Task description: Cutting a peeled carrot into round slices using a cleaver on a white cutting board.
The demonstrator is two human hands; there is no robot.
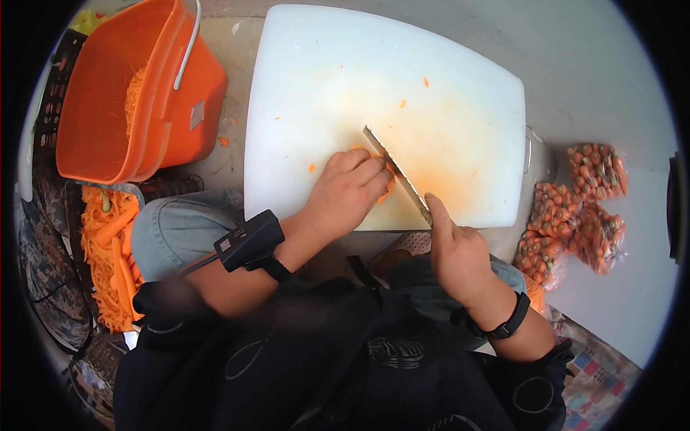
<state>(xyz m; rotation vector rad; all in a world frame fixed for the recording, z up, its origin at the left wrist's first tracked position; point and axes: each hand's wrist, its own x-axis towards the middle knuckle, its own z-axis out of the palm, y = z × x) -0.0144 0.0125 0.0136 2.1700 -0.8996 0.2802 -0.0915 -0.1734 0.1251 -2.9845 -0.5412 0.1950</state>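
On the white plastic cutting board (334,64), my left hand (350,188) presses down on carrot pieces (386,191), its fingers curled over them. Most of the carrot is hidden under those fingers. My right hand (461,258) grips a knife (401,175) by its handle, with the index finger laid along the back end of the blade. The blade runs up and to the left, close against my left fingertips. Small carrot scraps (402,103) lie scattered over the board, and its middle is stained orange.
An orange plastic bucket (210,102) with shredded carrot inside leans at the upper left. Below it a container holds shredded carrot and whole peeled carrots (125,269). Clear bags of carrots (597,169) lie on the floor to the right. My knees are beside the board's near edge.
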